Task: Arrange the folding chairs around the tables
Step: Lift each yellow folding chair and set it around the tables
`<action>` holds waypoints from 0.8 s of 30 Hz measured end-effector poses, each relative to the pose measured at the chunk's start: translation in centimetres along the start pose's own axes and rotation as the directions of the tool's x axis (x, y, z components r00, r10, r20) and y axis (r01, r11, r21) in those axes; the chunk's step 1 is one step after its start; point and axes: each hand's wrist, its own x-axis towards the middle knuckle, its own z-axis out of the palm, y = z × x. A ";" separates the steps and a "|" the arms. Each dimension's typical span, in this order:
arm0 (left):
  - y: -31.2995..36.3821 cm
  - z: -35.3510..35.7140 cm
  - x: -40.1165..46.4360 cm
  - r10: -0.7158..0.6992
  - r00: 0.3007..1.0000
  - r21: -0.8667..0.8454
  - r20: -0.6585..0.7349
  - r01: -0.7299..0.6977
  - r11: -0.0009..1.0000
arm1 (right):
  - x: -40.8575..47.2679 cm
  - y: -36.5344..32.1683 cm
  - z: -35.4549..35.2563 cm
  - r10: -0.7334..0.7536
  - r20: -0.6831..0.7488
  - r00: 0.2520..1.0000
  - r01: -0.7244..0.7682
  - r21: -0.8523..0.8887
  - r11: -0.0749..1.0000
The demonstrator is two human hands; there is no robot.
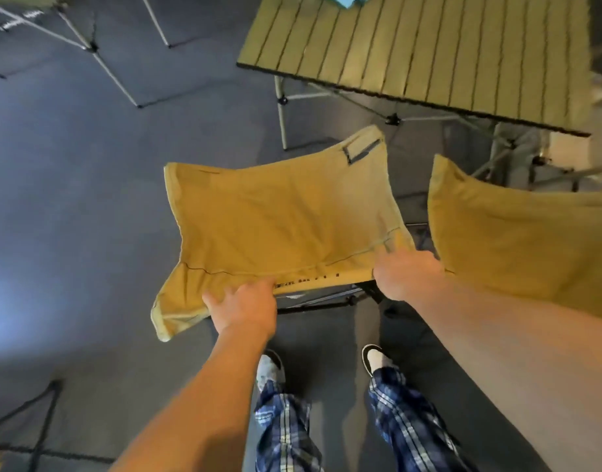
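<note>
A yellow fabric folding chair (279, 219) stands right in front of me, its seat facing a slatted olive folding table (429, 49). My left hand (245, 308) grips the near top edge of the chair's backrest on the left. At the right end of that same edge, my right hand (405, 274) holds the fabric. A second yellow folding chair (524, 240) stands close on the right, partly behind my right forearm.
Thin metal legs of another chair or table (88, 46) cross the grey floor at the upper left. A dark frame (37, 424) lies at the lower left. My feet (374, 359) stand just behind the chair. Something blue (347, 0) lies on the table's far edge.
</note>
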 end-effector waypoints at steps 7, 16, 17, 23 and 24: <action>-3.4 -0.1 2.8 0.081 0.996 0.178 -0.021 -0.076 0.981 | -1.9 -1.8 5.9 0.188 0.207 0.960 -0.241 0.269 0.932; -5.6 -1.5 5.0 0.108 0.994 0.333 0.026 -0.110 0.936 | -3.4 -3.1 6.2 0.296 0.102 0.950 -0.311 0.200 0.929; -5.9 -1.6 5.0 0.118 0.993 0.324 0.023 -0.119 0.938 | -3.6 -3.3 6.3 0.293 0.079 0.953 -0.303 0.192 0.934; -7.9 -2.4 5.9 0.139 0.990 0.314 0.014 -0.136 0.940 | -3.4 -5.0 5.5 0.281 -0.023 0.959 -0.270 0.208 0.940; -8.2 -2.7 6.2 0.144 0.990 0.293 0.002 -0.138 0.946 | -3.2 -5.2 5.4 0.281 -0.036 0.959 -0.269 0.201 0.942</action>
